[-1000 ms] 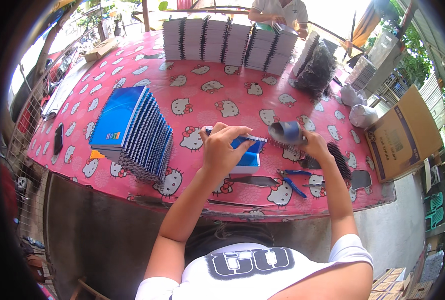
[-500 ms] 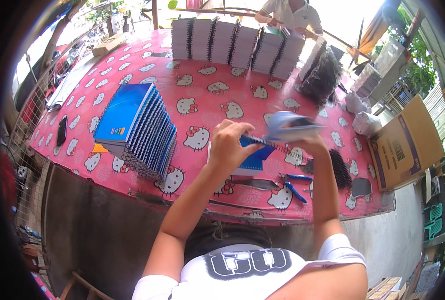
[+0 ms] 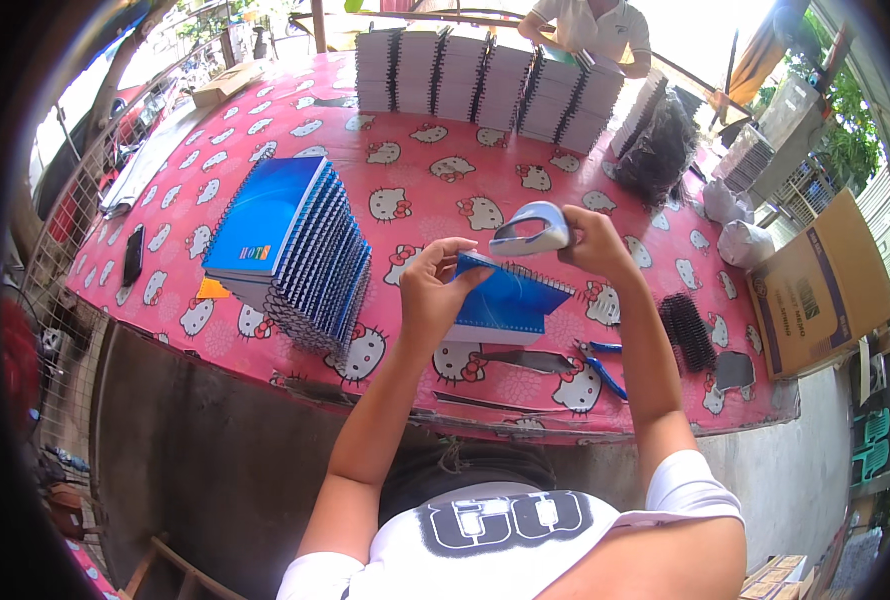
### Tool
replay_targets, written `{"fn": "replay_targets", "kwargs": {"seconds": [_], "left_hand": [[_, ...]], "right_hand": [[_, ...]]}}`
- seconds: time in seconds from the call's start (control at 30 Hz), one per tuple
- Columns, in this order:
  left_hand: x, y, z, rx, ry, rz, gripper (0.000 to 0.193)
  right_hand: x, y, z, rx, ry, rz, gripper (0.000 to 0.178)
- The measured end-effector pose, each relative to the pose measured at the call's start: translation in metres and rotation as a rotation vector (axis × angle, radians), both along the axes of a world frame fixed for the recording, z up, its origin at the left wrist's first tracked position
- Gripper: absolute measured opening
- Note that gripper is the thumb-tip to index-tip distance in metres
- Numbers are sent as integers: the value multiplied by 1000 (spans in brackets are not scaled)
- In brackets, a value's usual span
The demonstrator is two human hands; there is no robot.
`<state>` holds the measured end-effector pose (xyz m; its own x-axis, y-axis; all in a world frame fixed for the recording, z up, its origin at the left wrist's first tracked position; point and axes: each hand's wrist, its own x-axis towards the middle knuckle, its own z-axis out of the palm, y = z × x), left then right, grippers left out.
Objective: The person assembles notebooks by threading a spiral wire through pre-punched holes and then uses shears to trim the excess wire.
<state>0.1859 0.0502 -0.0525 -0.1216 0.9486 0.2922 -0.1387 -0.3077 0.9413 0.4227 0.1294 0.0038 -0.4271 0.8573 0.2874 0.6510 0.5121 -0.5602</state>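
Note:
My left hand (image 3: 435,290) pinches the upper left corner of a blue cover (image 3: 515,292), thumb in front and fingers behind. The cover stands raised along its far edge, and a row of small holes or teeth shows there. White pages lie beneath it. My right hand (image 3: 597,243) grips a white-and-blue hand tool (image 3: 531,232) with a looped body, like a stapler or punch; its exact kind is unclear. The tool is just above the cover's far edge, and I cannot tell whether they touch. Blue-handled pliers (image 3: 605,366) lie open on the table near my right forearm.
A tall stack of blue spiral notebooks (image 3: 275,240) stands at left, beside a phone (image 3: 134,255). Black binding coils (image 3: 687,332) and a cardboard box (image 3: 817,285) are at right. Thick bound stacks (image 3: 460,80) line the far side, where another person (image 3: 600,30) sits. The pink tablecloth (image 3: 405,150) has tears.
The tool in my right hand has moved slightly left and lost its motion blur. The blue cover now shows more of its face. My left hand keeps its hold, and the whole view has shifted slightly.

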Motion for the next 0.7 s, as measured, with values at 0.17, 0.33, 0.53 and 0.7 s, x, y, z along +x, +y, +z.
{"fn": "replay_targets", "kwargs": {"seconds": [0.17, 0.33, 0.53, 0.7], "left_hand": [[-1, 0, -8, 54, 19, 37, 31], [-1, 1, -14, 62, -112, 17, 36], [-6, 3, -23, 85, -141, -17, 36], [-8, 5, -27, 53, -174, -43, 33]], "right_hand": [[-6, -16, 5, -217, 176, 126, 46], [-16, -24, 7, -422, 611, 157, 46], [-19, -12, 11, -430, 325, 220, 47], [-14, -10, 3, -400, 383, 162, 47]]}}
